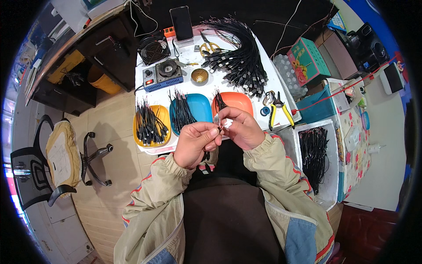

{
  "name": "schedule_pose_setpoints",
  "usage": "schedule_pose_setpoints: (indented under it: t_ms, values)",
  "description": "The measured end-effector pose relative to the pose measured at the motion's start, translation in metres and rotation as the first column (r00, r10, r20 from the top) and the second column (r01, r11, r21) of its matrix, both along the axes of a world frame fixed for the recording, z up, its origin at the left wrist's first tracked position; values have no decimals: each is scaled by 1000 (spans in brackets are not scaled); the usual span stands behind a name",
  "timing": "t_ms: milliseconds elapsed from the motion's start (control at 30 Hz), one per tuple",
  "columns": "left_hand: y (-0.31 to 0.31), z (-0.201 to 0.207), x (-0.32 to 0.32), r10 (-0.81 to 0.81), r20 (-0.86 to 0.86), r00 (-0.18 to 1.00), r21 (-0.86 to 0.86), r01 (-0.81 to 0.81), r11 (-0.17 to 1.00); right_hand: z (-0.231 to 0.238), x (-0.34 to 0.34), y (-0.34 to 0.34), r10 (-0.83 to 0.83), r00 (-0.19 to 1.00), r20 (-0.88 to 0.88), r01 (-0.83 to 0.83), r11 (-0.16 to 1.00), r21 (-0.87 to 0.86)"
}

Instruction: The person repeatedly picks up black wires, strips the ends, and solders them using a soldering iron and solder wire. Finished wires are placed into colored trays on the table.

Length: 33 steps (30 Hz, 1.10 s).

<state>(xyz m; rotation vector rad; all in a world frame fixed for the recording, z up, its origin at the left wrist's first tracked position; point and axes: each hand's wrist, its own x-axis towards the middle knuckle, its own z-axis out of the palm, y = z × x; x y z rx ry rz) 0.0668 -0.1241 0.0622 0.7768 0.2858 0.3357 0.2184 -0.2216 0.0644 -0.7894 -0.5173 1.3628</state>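
In front of my chest, both hands meet over the near edge of the white table. My left hand (197, 141) is closed in a pinch on a thin black cable (206, 165), whose plug end hangs below the fingers. The fingers of my right hand (244, 132) close around the reddish wire ends of the same cable. A small shiny piece and a bit of white show between the fingertips, too small to name. Just beyond stand a yellow tray (166, 137), a blue tray (203, 104) and an orange tray (241, 99), each with short black cables in it.
Farther back lie a soldering pot (162, 75), a small brass-coloured bowl (199, 76), scissors (208, 44) and a big cable bundle (241, 53). Yellow-handled wire strippers (279, 111) lie at right, beside a foam box (335, 169) of cables. An office chair (61, 154) stands left.
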Motion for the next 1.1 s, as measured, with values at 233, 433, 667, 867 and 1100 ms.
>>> schedule_pose_setpoints:
  t_ms: [233, 433, 667, 867, 1100]
  values:
    - [2, -3, 0, 6, -86, 996, 338, 24, 941, -9, 13, 0, 94, 991, 92, -90, 995, -44]
    - [2, -6, 4, 92, -142, 986, 436, -21, 900, -21, 7, 10, 161, 932, -325, -185, 982, -43]
    - [10, -17, 10, 206, -169, 964, 358, -135, 924, -58, 150, 67, -271, 662, 699, 465, 880, -98]
    - [10, -21, 9, 193, -172, 966, 325, -129, 937, -92, 281, 146, 177, 163, 971, 781, 578, -237]
    - [16, -22, 0, 183, -140, 973, 296, -136, 945, -72, 273, 158, 116, 206, 972, 777, 584, -234]
